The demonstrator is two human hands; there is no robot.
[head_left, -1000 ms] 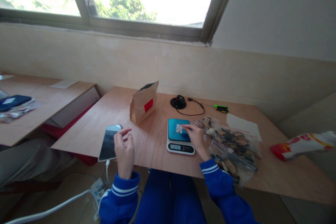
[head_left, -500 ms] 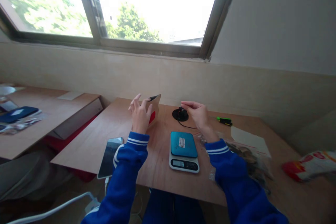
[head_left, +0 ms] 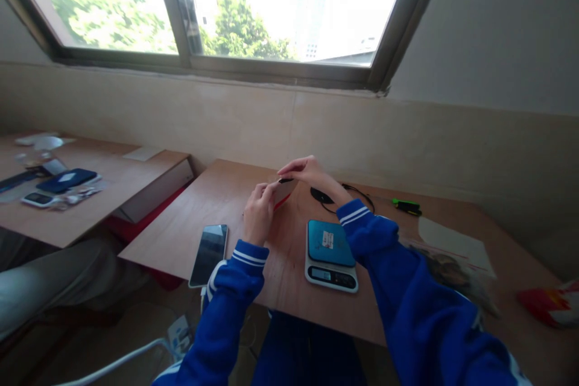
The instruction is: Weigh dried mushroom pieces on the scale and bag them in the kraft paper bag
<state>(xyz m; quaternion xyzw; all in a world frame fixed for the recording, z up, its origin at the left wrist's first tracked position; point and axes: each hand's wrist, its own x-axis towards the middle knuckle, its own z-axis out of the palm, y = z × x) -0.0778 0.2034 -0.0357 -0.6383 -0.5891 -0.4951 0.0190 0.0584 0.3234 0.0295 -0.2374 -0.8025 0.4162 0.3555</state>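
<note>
My left hand [head_left: 259, 212] is closed around the left side of a small tan bag with a red patch [head_left: 284, 193], standing on the table. My right hand [head_left: 313, 173] reaches over from the right. Its fingers are pinched together at the bag's dark top edge, and whatever they hold is too small to see. In front of the right forearm lies a kitchen scale [head_left: 332, 256] with a blue top and a small display. The hands hide much of the bag.
A phone [head_left: 208, 255] on a cable lies at the table's left edge. Behind the right hand is a black disc with a cord [head_left: 321, 195]. Farther right are a green-and-black tool [head_left: 406, 205], a clear bag of brown pieces [head_left: 452, 271] and a red-and-white packet [head_left: 549, 304]. A person's leg [head_left: 58, 280] shows at left.
My right hand has moved left from above the scale to the bag's top. My left hand, spread before, now closes on the bag. The view has shifted slightly left.
</note>
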